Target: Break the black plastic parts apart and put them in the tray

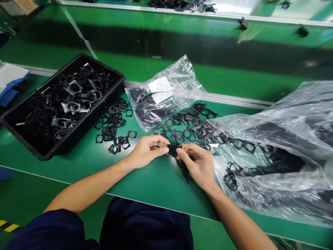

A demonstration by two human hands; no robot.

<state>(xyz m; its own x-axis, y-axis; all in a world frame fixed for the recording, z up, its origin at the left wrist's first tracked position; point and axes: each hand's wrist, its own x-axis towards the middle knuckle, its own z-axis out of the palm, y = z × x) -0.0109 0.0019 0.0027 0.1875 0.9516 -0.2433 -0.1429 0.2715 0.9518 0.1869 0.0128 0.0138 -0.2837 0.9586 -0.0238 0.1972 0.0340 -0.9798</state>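
Observation:
Between my two hands is a small flat black plastic part (173, 150), gripped from both sides just above the green bench. My left hand (147, 150) pinches its left edge between thumb and fingers. On the other side, my right hand (198, 161) closes thumb and fingers on the right edge; fingertips hide some of the part. Loose black ring-shaped frames (187, 133) lie spread behind the hands, and more black pieces (185, 170) sit beneath the right hand. Another group of frames (110, 126) rests to the left.
A black bin (114, 85) full of similar parts, some with metallic faces, stands at the left. A labelled clear bag (182, 83) of black parts lies behind the hands. At the right a large open plastic bag (286, 114) spills frames. Several parts (179, 5) sit on the shelf above.

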